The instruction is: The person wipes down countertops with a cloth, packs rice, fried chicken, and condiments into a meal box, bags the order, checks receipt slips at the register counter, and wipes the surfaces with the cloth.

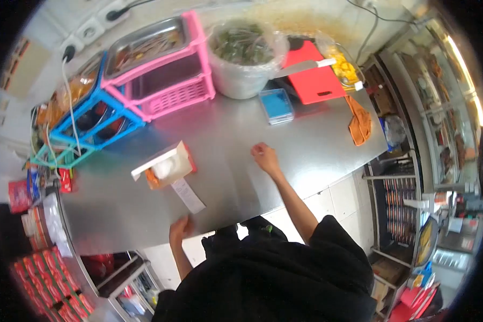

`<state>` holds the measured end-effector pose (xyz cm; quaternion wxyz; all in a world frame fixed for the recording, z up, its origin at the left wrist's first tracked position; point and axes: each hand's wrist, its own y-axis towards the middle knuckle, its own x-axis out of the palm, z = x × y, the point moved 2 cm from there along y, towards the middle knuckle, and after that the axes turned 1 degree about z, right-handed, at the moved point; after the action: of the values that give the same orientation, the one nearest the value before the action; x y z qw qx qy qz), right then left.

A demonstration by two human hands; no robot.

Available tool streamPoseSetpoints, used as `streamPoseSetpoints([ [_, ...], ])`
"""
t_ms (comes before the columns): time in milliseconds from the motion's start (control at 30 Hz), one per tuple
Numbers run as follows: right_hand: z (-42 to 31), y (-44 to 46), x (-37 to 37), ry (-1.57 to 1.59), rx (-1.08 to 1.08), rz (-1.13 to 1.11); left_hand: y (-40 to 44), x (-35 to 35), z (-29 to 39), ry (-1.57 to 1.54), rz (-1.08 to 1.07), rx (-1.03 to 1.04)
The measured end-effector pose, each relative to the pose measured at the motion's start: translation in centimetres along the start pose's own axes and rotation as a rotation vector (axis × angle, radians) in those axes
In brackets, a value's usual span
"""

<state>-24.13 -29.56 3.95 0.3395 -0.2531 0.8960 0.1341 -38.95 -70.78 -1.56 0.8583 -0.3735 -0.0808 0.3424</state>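
Note:
My right hand (265,157) is over the middle of the steel table (231,182), its fingers curled in with no object showing in them. At the table's near edge is my left hand (180,229), slightly blurred, its fingers loosely apart and holding nothing I can see. Between the hands and further left stands an open paper box (189,161) with a white wrapped item (165,167) and some orange food inside. A printed paper receipt (188,195) lies against the box's near side, closest to my left hand.
Along the wall stand a pink rack (180,102) with a steel tray, blue baskets (99,121) and a plastic-lined tub (241,80) of greens. A knife (298,68) rests across the red cutting board (316,80). Nearby are a blue-topped case (276,104) and an orange cloth (359,123).

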Motion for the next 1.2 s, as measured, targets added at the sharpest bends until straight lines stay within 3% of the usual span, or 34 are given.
streamPoseSetpoints([
  [67,5.7,-1.0,-4.0,0.031,0.148,-0.003,-3.0,-1.9,-1.7,0.047,-0.026,-0.387],
  [167,5.8,-3.7,-11.5,0.107,0.411,0.124,-6.8,-1.3,4.9,0.277,-0.303,-0.053],
  [200,5.2,-4.1,-13.8,0.124,0.508,0.168,-6.8,0.2,8.1,0.076,-0.259,-0.206],
  [233,5.1,-4.4,-15.7,0.146,0.601,0.209,-5.5,1.7,10.4,0.104,-0.259,-0.119],
  [367,6.0,-2.2,-20.1,0.132,0.428,0.438,-2.8,10.3,23.4,0.096,-0.320,0.211],
  [467,7.0,1.6,-23.4,0.083,0.390,0.412,0.0,18.8,31.2,0.225,-0.444,0.539],
  [600,10.6,7.6,-25.4,0.243,0.266,0.454,4.5,32.7,41.9,0.183,-0.508,0.731],
  [667,11.3,10.0,-27.0,0.349,0.201,0.427,6.2,40.5,48.5,0.104,-0.456,0.810],
  [733,12.5,11.8,-28.8,0.368,0.172,0.375,13.5,48.7,54.4,0.145,-0.296,1.183],
  [833,17.2,12.9,-30.1,0.482,0.220,0.301,24.1,58.8,62.3,0.447,-0.009,1.322],
  [967,22.1,12.0,-33.5,0.481,0.333,0.258,28.8,66.7,67.9,1.087,0.430,1.267],
  [1067,26.2,10.7,-35.7,0.414,0.444,0.269,34.5,69.4,68.8,1.547,0.406,1.102],
  [1167,29.3,11.0,-37.1,0.411,0.507,0.349,30.9,70.8,67.5,1.191,0.506,1.190],
  [1200,28.2,12.6,-38.5,0.466,0.425,0.352,27.9,71.0,66.0,0.985,0.478,1.341],
])
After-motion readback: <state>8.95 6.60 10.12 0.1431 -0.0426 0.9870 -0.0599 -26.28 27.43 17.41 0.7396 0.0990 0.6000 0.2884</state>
